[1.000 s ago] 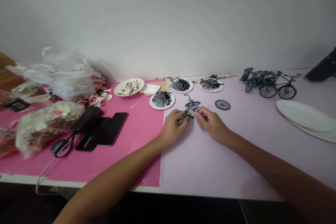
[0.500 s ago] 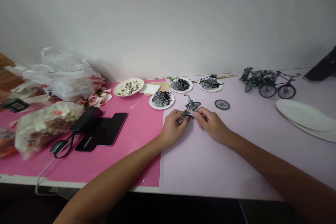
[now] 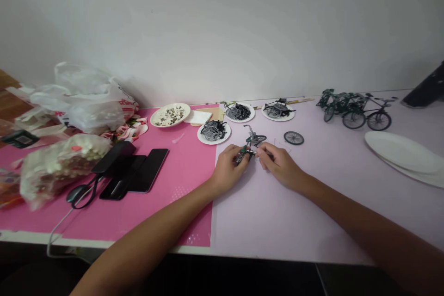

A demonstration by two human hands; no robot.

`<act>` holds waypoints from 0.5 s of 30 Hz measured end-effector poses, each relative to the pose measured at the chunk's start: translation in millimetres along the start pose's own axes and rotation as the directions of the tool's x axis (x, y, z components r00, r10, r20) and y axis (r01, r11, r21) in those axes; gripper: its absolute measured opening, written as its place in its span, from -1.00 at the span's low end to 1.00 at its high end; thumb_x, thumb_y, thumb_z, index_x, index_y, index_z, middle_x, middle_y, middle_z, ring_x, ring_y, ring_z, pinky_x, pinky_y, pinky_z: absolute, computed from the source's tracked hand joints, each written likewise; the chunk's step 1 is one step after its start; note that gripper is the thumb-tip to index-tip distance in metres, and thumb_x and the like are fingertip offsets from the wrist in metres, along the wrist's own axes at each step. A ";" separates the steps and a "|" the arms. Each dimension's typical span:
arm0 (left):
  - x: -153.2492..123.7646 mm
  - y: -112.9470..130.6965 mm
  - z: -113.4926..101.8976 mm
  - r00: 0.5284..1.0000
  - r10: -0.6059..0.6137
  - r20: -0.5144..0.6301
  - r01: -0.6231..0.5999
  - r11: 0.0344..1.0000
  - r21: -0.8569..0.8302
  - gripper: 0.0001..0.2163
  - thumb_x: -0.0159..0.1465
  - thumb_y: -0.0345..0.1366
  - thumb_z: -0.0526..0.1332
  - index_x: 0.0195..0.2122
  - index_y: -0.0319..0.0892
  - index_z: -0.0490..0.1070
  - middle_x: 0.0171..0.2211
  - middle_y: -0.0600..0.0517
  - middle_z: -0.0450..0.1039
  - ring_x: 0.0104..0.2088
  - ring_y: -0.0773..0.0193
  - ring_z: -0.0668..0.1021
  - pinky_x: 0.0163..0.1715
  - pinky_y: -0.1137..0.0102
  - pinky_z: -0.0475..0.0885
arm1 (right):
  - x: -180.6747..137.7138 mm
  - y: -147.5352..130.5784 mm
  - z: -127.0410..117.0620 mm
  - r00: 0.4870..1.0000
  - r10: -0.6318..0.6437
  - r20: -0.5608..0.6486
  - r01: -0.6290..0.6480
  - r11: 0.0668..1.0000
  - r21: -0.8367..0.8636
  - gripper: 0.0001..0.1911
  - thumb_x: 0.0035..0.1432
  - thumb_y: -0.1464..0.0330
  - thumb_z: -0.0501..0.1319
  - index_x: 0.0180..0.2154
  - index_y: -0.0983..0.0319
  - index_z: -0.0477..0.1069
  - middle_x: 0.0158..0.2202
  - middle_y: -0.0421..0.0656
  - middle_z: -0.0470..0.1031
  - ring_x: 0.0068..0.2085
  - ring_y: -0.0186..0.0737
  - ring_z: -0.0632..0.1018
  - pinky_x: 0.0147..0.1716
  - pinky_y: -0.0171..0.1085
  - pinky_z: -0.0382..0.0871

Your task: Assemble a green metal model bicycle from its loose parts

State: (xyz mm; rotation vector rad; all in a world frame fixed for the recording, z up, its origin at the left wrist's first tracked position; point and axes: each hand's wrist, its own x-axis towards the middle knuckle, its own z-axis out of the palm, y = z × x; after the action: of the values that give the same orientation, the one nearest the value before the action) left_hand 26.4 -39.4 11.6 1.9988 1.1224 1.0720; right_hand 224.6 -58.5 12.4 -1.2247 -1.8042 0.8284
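Compared with half a second earlier, little had changed: the small model bicycle (image 3: 249, 142) had swung very slightly, its handlebar (image 3: 247, 126) and the wheel (image 3: 258, 138) beneath it sitting a touch farther right, while the two hands kept almost the same places. The bicycle was at the middle of the pale lilac half of the table (image 3: 277, 222), between the left hand (image 3: 227, 169) and the right hand (image 3: 281, 163). The left fingers were closed on its near end, thumb against a grey rack-like part (image 3: 239, 157); the right thumb and fingers were pinched around a slender rod-like piece (image 3: 251, 151) that reached toward the frame. Whether that piece was a tool or a part could not be told, nor could its contact point, since the fingertips hid it; the left hand covered much of the bicycle's near end. Its long axis ran from the left fingertips away toward the wall (image 3: 222, 32), leaning slightly right, with the handlebar at the far end. Just beyond the right hand lay a loose wheel (image 3: 293, 138), near some thin pieces too faint to identify. The frame's right edge cut off the stacked white platters (image 3: 402, 150) and a dark object (image 3: 425, 88).
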 end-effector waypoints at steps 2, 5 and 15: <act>0.0 -0.1 -0.1 1.000 0.002 0.002 -0.002 1.000 0.003 -0.79 0.39 -0.26 0.20 -0.08 -0.16 0.61 -0.28 -0.03 0.47 -0.27 0.25 0.54 -0.37 0.43 0.43 | -0.2 -0.5 0.0 1.000 0.002 0.002 -0.002 1.000 -0.002 -0.66 0.48 0.10 0.03 -0.31 0.14 0.30 -0.53 -0.30 0.35 -0.49 -0.28 0.38 -0.41 -0.25 0.26; -0.2 -0.5 -0.1 1.000 0.003 0.004 -0.003 1.000 0.008 -0.78 0.39 -0.25 0.20 -0.06 -0.15 0.61 -0.28 -0.02 0.48 -0.27 0.24 0.54 -0.37 0.42 0.44 | -0.7 -1.9 -0.2 1.000 0.002 0.003 -0.002 1.000 -0.002 -0.66 0.48 0.10 0.04 -0.31 0.14 0.30 -0.52 -0.29 0.35 -0.49 -0.28 0.38 -0.42 -0.25 0.25; -0.2 -1.1 -0.1 1.000 -0.007 0.010 0.007 1.000 -0.004 -0.77 0.39 -0.23 0.20 -0.06 -0.16 0.60 -0.27 -0.03 0.48 -0.27 0.25 0.53 -0.36 0.41 0.42 | -0.9 -2.0 -0.5 1.000 -0.005 0.010 0.005 1.000 0.000 -0.65 0.47 0.08 0.05 -0.31 0.14 0.30 -0.52 -0.29 0.35 -0.48 -0.27 0.38 -0.41 -0.24 0.27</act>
State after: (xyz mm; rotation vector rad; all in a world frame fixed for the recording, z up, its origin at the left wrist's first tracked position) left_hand 25.8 -39.0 10.7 1.9938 1.1197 1.0587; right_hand 224.4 -60.0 14.1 -1.2175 -1.8151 0.8327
